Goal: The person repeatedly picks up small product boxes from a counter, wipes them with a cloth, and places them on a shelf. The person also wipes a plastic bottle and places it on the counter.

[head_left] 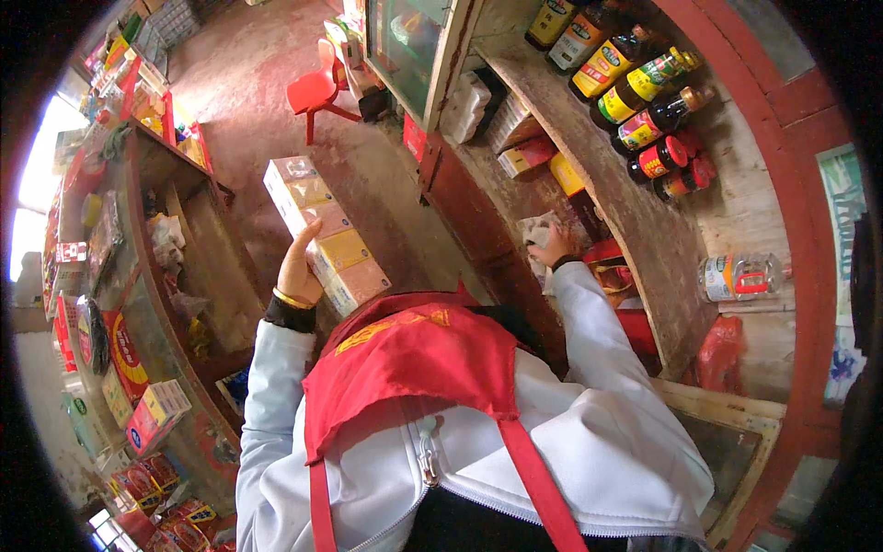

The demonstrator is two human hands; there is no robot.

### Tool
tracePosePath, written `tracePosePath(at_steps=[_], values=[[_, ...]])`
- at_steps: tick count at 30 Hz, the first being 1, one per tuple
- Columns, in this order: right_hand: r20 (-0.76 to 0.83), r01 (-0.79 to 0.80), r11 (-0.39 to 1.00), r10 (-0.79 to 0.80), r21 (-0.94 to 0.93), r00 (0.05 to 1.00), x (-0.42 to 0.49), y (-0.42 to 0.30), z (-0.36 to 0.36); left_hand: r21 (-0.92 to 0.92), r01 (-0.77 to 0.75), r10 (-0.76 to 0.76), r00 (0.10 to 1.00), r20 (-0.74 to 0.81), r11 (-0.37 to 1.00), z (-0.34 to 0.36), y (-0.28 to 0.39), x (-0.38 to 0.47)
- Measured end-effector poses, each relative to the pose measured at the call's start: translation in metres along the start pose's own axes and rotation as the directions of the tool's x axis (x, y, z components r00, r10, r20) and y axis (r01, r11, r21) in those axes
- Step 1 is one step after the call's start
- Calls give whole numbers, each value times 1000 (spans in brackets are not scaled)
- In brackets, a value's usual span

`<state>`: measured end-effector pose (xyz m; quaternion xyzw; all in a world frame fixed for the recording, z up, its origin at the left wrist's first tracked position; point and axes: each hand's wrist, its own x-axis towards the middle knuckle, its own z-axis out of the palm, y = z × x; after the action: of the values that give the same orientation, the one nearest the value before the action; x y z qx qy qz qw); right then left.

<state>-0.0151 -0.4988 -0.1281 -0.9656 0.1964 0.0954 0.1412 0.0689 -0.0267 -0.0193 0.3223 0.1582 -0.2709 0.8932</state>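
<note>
My left hand (301, 270) grips the side of a long plastic-wrapped pack of small boxes (330, 231), white with pink and yellow tops, held over the floor. My right hand (552, 247) reaches into the lower compartment of a wooden shelf unit and is closed on a crumpled pale cloth (539, 230), which lies against the shelf surface. Near that hand are a red package (610, 265) and, farther back, a yellow box (566, 174) and a pink-and-white box (527, 157).
Sauce bottles (621, 86) and a clear plastic jug (741, 277) stand on the upper wooden shelf (579, 131) at right. A glass-fronted counter (165, 324) with packaged goods curves along the left. A small red chair (316, 90) stands on the floor ahead, near an open glazed cabinet door (408, 52).
</note>
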Motion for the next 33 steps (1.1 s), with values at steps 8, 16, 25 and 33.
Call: tracePosePath(at_steps=[8,16,25,33], values=[[331,-8,808,-233,589,914,103,-4,72,71,-23,23,1000,9,997,35,-9,6],[480,-537,202,271,819,834,152,14,78,-22,-103,97,973,-207,994,2,-17,-20],[305,-320,-54,485,946,820,238,19,114,-5,-243,217,874,-435,970,-11,-29,-54],[314,-478,146,585,866,748,283,16,113,-31,-300,240,817,-525,953,-7,-37,-62]])
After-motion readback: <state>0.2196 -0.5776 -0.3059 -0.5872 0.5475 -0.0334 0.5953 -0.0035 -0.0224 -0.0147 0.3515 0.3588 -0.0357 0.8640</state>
